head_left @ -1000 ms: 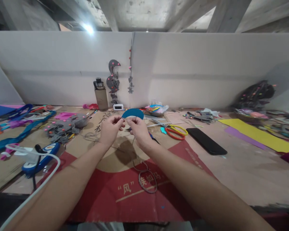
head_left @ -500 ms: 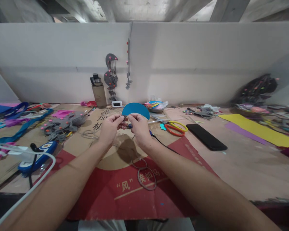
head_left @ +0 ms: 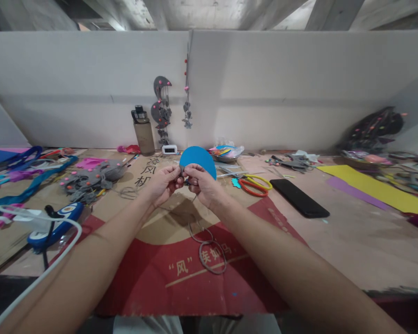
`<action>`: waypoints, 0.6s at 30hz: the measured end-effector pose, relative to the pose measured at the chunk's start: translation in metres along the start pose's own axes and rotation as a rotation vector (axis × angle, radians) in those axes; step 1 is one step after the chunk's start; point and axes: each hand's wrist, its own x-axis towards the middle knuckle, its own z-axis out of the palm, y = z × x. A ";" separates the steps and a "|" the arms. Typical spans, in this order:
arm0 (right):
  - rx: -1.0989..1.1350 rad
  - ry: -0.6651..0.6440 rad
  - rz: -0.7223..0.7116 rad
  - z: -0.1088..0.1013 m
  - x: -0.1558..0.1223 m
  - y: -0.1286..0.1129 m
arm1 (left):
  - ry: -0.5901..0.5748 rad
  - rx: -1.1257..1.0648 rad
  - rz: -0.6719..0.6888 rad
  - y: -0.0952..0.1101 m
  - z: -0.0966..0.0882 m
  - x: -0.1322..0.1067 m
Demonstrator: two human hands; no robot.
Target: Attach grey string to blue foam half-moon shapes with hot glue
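Note:
Both my hands meet over the middle of the cardboard-covered table [head_left: 334, 241]. My left hand [head_left: 163, 183] and my right hand [head_left: 204, 184] pinch the lower edge of a round blue felt disc [head_left: 198, 160], which stands tilted up behind my fingers. A thin dark cord hangs from between my hands down to a coil of cord [head_left: 212, 255] lying on the red print of the cardboard. All the fingers are curled closed on the disc's edge.
Orange and yellow scissors [head_left: 254, 184] and a black phone [head_left: 299, 198] lie to the right. Yellow and purple sheets [head_left: 372, 190] are at far right. A bottle [head_left: 144, 131], grey felt ornaments [head_left: 90, 181] and a blue device [head_left: 55, 222] are to the left.
The blue disc has tipped up so more of its face shows above my fingers. My hands have drawn closer together and a little lower.

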 end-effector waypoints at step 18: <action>-0.161 0.168 -0.069 -0.004 0.006 0.001 | -0.022 0.087 0.019 0.003 0.006 -0.003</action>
